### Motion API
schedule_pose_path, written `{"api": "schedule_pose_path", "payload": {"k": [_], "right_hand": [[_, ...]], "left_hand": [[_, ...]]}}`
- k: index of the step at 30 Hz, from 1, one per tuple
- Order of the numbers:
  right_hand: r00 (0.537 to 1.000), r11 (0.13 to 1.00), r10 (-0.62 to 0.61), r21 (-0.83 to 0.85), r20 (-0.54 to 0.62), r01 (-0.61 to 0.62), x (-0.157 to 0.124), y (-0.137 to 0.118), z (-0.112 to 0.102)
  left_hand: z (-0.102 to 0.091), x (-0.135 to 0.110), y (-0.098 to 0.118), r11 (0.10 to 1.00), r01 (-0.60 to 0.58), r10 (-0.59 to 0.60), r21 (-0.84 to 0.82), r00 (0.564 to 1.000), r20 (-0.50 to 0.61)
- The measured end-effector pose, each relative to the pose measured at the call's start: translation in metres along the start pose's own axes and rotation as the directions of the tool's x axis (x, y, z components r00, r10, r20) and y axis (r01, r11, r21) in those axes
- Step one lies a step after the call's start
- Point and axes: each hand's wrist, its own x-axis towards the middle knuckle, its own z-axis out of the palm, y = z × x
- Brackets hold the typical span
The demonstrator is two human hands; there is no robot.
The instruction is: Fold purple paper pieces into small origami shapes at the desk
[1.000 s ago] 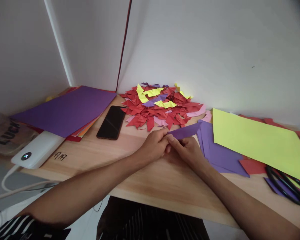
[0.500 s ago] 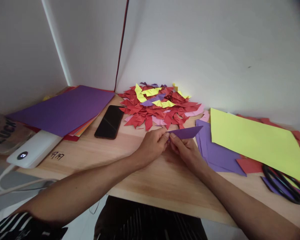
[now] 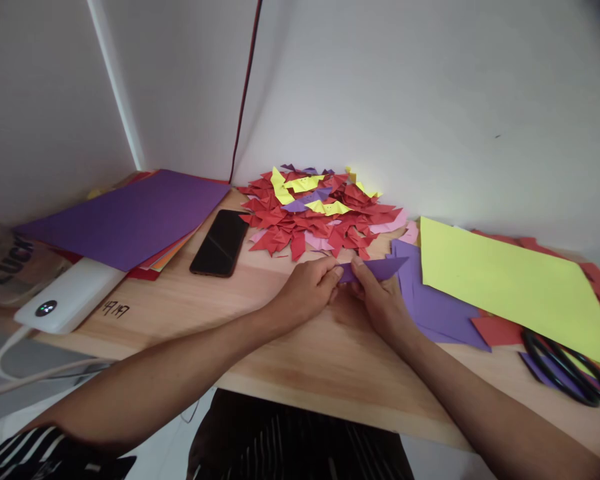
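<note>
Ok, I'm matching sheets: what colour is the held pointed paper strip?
The strip is purple, clearest in the head view.

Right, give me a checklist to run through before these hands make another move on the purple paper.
1. Left hand on the held purple paper: ok, it pinches the left end.
2. Right hand on it too: ok, the thumb lies across the near part.
3. Paper's edges lined up: cannot tell, fingers cover part of it.
4. Phone out of the way: ok, it lies apart, left of both hands.
5. Held paper clear of the loose purple sheets: cannot tell, its tip overlaps them in view.
6. Black-handled tool fully in sight: not ok, only looped handles show.
</note>
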Motion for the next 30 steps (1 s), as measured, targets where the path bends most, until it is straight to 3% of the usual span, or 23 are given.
{"api": "schedule_pose_path", "payload": {"k": [4, 13, 20, 25, 30], "right_hand": [[1.000, 0.999, -0.002, -0.053, -0.014, 0.002, 0.002, 0.002, -0.001], [0.993, 0.993, -0.116, -0.008, -0.013, 0.115, 0.008, 0.008, -0.001], [0.967, 0.974, -0.228, 0.027, 0.117, 0.226, 0.012, 0.011, -0.001], [0.960, 0.963, -0.268, -0.018, 0.079, 0.270, 0.011, 0.005, 0.002], [0.977, 0.978, -0.207, 0.035, 0.050, 0.206, 0.008, 0.002, 0.004]], "left_hand": [[0.001, 0.000, -0.003, 0.993, 0.045, -0.034, -0.112, 0.995, 0.092], [0.001, 0.006, -0.005, 0.998, 0.028, -0.028, -0.058, 1.000, 0.007], [0.001, 0.011, -0.014, 0.980, 0.034, -0.023, -0.196, 0.998, 0.061], [0.002, 0.012, -0.017, 0.989, -0.037, 0.031, -0.146, 0.999, -0.045], [0.002, 0.014, -0.019, 0.987, -0.089, 0.075, -0.136, 0.992, -0.106]]}}
